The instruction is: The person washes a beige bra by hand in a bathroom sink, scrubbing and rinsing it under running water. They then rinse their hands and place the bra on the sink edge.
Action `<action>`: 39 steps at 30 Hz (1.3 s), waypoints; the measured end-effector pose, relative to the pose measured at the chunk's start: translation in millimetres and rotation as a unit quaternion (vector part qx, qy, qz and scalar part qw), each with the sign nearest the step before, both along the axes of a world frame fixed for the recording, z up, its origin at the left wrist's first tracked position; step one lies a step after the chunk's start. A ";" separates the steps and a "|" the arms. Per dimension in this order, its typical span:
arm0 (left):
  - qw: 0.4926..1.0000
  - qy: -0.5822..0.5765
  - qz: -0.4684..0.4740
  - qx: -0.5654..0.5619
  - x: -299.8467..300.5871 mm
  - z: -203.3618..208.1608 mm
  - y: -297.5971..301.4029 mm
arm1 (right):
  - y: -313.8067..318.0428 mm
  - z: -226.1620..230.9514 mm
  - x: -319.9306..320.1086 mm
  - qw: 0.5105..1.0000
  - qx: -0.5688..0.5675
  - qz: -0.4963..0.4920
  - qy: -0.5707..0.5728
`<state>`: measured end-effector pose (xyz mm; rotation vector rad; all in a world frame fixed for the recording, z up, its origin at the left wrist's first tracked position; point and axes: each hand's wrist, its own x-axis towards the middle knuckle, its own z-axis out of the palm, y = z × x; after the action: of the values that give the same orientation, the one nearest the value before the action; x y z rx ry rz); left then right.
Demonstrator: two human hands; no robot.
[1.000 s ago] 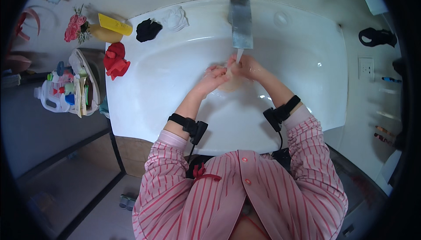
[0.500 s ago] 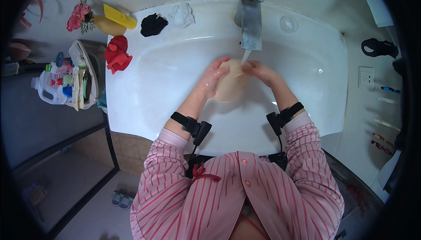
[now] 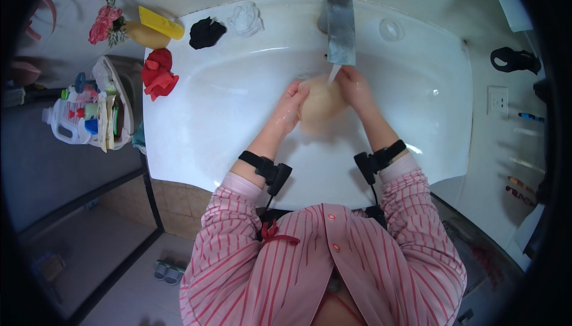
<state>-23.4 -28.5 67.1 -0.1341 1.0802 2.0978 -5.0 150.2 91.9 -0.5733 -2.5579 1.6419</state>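
Note:
Under the tap (image 3: 341, 31), which is running, a wet beige cloth piece (image 3: 322, 108) is stretched between my hands in the white sink (image 3: 214, 120); its exact kind is not clear. My left hand (image 3: 288, 109) grips its left edge, thumb on top. On the other side, my right hand (image 3: 356, 89) pinches its upper right edge close beside the spout, partly hiding its own fingertips. Water falls onto the cloth between both hands. Its lower part hangs down into the basin and looks blurred.
Along the sink's rim lie a red cloth (image 3: 159, 76), a black cloth (image 3: 207, 32), a white cloth (image 3: 245, 19) and a clear round dish (image 3: 391, 30). A yellow tube (image 3: 161, 23) stands at the left corner, near a basket (image 3: 126, 111) of bottles. A socket (image 3: 497, 101) is at right.
My right hand has moved up toward the spout, turning its back upward. The beige cloth has shifted right and spread wider, while my left hand has barely moved.

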 end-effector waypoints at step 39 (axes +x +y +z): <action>0.955 0.164 -0.009 -0.246 -6.7 -58.0 56.2 | -43.6 -17.8 -4.0 0.982 0.186 0.025 0.011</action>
<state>-30.1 27.7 9.2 -0.0133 1.7856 1.8325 -9.0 106.6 74.1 -0.4582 -2.7796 1.1240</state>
